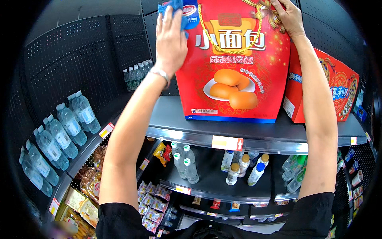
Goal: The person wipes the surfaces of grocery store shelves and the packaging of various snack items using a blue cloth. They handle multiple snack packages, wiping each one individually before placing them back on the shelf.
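Red gift bag: glossy coated paper with light glare, handle a twisted gold cord; blue cloth at 11 o'clock of the bag, under the left hand, looks soft and matt. Shelf: smooth grey painted metal, dull sheen; back panels at 9 o'clock, matt black perforated metal. Water bottles: clear shiny plastic, paper-like labels; red box at 3 o'clock, glossy printed card.

Position: the head camera sat on the person's head, close before the shelf.
Direction: it faced forward and a little down, toward the shelves.
Nearness: the red gift box stood very near, within arm's reach.
Lens: fisheye, so straight edges bent at the rim.
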Tool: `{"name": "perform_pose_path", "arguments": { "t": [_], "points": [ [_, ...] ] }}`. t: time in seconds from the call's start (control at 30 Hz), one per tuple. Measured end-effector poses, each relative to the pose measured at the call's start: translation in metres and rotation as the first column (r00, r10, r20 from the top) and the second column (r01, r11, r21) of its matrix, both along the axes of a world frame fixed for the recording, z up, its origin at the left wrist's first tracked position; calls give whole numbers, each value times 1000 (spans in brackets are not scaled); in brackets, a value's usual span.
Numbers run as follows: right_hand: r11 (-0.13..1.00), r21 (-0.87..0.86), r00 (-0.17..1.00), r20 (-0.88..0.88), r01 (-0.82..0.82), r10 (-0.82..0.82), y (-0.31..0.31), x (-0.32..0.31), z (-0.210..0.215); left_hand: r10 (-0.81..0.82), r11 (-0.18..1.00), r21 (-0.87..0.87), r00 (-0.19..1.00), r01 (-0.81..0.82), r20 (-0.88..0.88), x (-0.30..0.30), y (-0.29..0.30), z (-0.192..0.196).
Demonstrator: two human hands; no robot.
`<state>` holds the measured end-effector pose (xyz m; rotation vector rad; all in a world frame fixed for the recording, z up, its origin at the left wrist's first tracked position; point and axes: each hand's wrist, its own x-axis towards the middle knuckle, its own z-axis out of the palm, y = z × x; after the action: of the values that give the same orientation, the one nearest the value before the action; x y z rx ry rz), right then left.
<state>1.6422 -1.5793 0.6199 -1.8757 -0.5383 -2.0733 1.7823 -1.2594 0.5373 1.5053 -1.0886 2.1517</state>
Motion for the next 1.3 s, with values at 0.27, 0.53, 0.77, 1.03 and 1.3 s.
{"name": "perform_pose_path", "arguments": {
  "t": [0.27,0.53,0.77,1.03,1.3],
  "points": [
    [998,-40,998,32,51,-50,-8,-1,1,135,351,896,932,272,-336,-49,-9,-154],
    [998,-58,998,62,24,-21,-10,16,-4,201,822,540,979,-180,20,-36,-16,-32],
    [997,-75,997,78,25,-19,-12,3,3,20,925,379,999,-7,-31,-58,-82,-7],
    [991,-115,989,136,71,-55,-15,4,6,-21,643,764,996,-55,89,-79,-124,-32],
    [988,-132,988,143,85,-66,-24,7,9,44,928,370,998,-54,38,-55,-91,-7]
  ]
}}
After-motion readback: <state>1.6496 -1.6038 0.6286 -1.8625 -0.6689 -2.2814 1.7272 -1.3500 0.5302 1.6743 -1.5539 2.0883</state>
